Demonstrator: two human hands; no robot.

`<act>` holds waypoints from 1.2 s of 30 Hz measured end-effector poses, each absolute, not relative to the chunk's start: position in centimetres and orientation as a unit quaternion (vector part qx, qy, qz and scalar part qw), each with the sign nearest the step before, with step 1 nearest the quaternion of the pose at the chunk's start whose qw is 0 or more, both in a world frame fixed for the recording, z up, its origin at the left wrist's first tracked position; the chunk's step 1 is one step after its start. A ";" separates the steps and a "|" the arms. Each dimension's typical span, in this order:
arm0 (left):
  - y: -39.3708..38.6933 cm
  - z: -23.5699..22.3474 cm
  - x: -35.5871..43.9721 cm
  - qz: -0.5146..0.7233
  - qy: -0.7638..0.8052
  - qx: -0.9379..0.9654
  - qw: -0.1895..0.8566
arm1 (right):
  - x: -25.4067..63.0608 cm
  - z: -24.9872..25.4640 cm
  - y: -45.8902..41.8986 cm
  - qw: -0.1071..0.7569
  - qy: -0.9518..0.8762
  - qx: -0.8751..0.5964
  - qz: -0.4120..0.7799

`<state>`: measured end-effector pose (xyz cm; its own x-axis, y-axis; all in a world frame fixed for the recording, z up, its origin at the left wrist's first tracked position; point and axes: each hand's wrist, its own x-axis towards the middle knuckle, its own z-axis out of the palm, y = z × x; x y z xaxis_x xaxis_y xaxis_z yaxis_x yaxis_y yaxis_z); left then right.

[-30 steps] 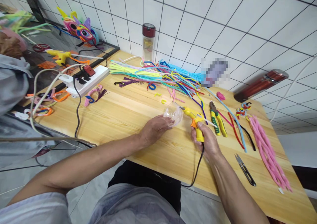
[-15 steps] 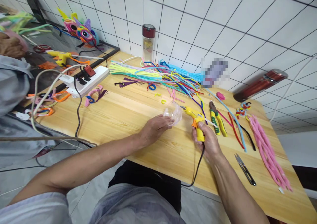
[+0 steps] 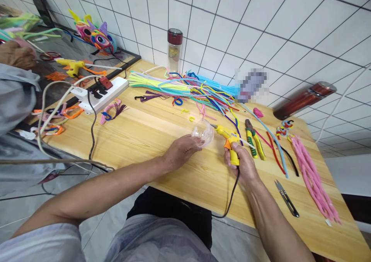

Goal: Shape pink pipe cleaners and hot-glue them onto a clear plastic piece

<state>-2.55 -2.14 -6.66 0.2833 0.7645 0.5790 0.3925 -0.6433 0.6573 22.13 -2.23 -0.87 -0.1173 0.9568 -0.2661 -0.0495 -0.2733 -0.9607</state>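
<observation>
My left hand (image 3: 182, 150) is closed on the near edge of a clear, rounded plastic piece (image 3: 206, 134), held just above the wooden table (image 3: 139, 138). My right hand (image 3: 243, 161) grips the handle of a yellow glue gun (image 3: 227, 134) with an orange trigger and a pale glue stick out of its back. The gun's nozzle points left, right at the plastic piece's edge; whether they touch I cannot tell. Its black cord hangs below my right hand. Two short yellow curls (image 3: 191, 118) lie beyond the plastic piece. Green-and-yellow pliers (image 3: 255, 139) rest right of the gun.
Bundled pipe cleaners (image 3: 162, 82) lie along the wall near a glass bottle (image 3: 174, 51). A power strip (image 3: 107, 96) stands left, a red flask (image 3: 304, 99) right. Thread snips (image 3: 286, 198) and pink strands (image 3: 313, 173) lie at right. A co-worker's hand (image 3: 17, 55) is far left.
Hardly anything differs. The plastic piece has shifted very slightly right, toward the nozzle. The co-worker's hand at far left has moved a little.
</observation>
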 end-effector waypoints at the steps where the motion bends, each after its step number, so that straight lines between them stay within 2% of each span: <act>1: -2.1 -6.6 -2.5 0.470 0.372 0.775 0.199 | 22.1 -0.9 -2.2 0.414 -0.438 -0.519 0.606; 14: -2.3 -4.9 -2.4 0.414 0.444 0.748 0.268 | 21.8 -0.6 -2.6 0.360 -0.496 -0.549 0.568; 22: -2.6 -4.4 -2.4 0.391 0.464 0.705 0.366 | 21.9 -0.7 -2.3 0.393 -0.465 -0.549 0.573; 36: -2.6 -4.4 -2.2 0.380 0.446 0.734 0.344 | 21.8 -0.8 -1.7 0.407 -0.440 -0.551 0.580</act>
